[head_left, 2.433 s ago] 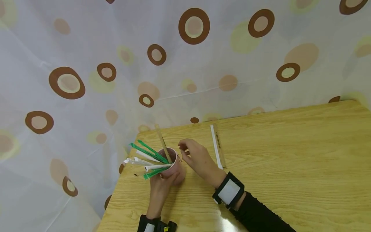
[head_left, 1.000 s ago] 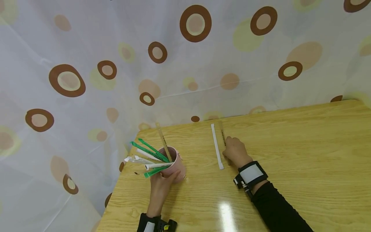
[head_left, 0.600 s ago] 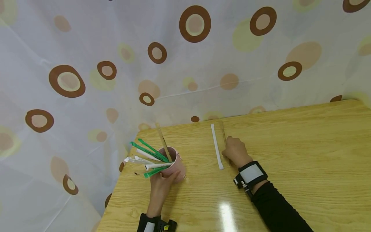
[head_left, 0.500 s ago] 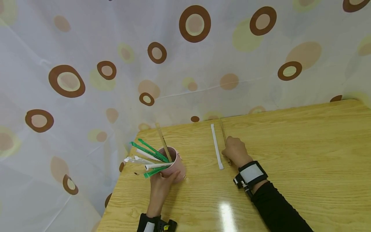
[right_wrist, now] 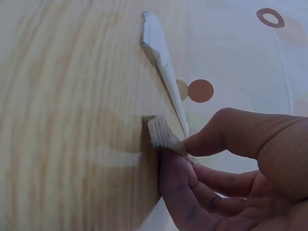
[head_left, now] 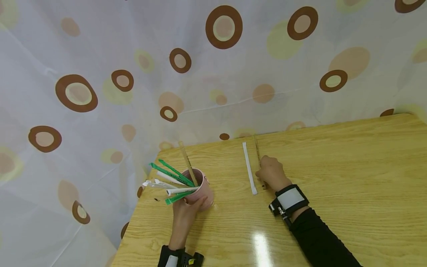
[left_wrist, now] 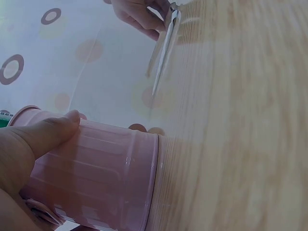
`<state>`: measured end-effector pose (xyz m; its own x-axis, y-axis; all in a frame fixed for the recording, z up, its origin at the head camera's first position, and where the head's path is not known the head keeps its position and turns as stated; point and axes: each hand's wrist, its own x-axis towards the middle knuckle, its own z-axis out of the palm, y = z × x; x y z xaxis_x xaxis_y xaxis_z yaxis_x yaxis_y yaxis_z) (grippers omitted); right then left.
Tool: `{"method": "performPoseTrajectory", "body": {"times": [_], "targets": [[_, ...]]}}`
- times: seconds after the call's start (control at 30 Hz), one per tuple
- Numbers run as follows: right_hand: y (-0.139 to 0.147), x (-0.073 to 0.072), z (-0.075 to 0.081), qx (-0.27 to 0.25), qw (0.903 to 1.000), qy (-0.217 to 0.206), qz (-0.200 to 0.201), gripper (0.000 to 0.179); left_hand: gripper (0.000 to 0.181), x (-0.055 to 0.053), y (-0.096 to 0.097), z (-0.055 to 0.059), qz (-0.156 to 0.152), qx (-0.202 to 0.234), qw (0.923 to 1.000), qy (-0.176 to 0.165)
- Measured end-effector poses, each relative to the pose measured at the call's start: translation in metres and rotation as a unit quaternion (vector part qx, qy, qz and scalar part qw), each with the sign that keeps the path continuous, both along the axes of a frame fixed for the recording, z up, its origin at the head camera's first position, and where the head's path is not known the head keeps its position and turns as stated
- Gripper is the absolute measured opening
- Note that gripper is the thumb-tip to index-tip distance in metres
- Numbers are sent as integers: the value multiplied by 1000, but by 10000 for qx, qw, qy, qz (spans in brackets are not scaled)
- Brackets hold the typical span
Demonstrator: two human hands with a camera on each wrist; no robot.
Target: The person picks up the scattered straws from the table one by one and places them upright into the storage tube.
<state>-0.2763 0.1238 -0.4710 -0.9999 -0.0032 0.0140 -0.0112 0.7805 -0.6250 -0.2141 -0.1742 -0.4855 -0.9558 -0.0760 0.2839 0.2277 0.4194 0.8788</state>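
Observation:
My left hand (head_left: 185, 217) grips the side of a pink cup (left_wrist: 101, 168) at the table's left, the thumb along its wall. From the cup lean several wrapped straws: green straws (head_left: 171, 176), white ones and a tan one (head_left: 188, 163). To the right, my right hand (head_left: 272, 173) pinches a tan paper-wrapped straw (head_left: 258, 150) between thumb and fingertips. In the right wrist view, the near end of this straw (right_wrist: 162, 133) sticks out past the fingertips, close over the table. A white wrapped straw (head_left: 249, 168) lies just left of it, roughly parallel.
The wood-grain table (head_left: 333, 167) runs back to a spotted curtain (head_left: 213, 81), which also hangs along the left side. Light reflects off the tabletop near the front.
My right hand has gone from beside the cup to the tan straw and taken hold of it. That straw now lies slightly farther right of the white one. My left hand stays on the cup.

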Motion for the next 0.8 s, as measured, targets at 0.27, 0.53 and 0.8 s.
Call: {"method": "performPoseTrajectory", "body": {"times": [0.27, 0.53, 0.8], "targets": [[1, -2, 0, 30, 10000, -27, -34, 22, 85, 0, 0, -1, 7, 22, 10000, -15], [2, -2, 3, -118, 9999, 20, -2, 23, 87, -1, 0, 2, 49, 33, 10000, -40], [1, 2, 12, -297, 9995, 44, 48, 24, 88, -1, 0, 2, 29, -35, 10000, -72]]}}
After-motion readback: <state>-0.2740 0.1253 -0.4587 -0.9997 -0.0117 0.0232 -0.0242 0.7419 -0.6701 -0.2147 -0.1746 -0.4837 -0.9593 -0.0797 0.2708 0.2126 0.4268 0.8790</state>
